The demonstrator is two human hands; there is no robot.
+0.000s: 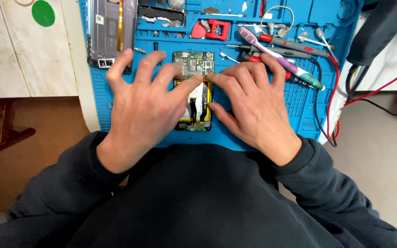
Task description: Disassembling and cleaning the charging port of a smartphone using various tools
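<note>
Pressing down on an opened phone (194,92) lying flat near the middle of the blue repair mat (299,115), the person is bringing both forefingers together at the seam where the green circuit board (194,63) meets the battery (196,103). The left hand (143,101) is spreading wide with fingers splayed, grasping nothing, only its forefinger tip touching the phone; the right hand (253,105) is likewise unclenched, forefinger on the same seam and thumb resting against the phone's right edge. What sits under the fingertips is hidden, possibly a small connector. The phone is looking light, stiff and fragile, with bare parts exposed, so it is best steadied by its outer frame edges and not by the board. Beside the right hand a toothbrush (276,57) and red-handled probes (290,45) are lying on the mat; a detached back cover (111,30) is resting above the left hand.
</note>
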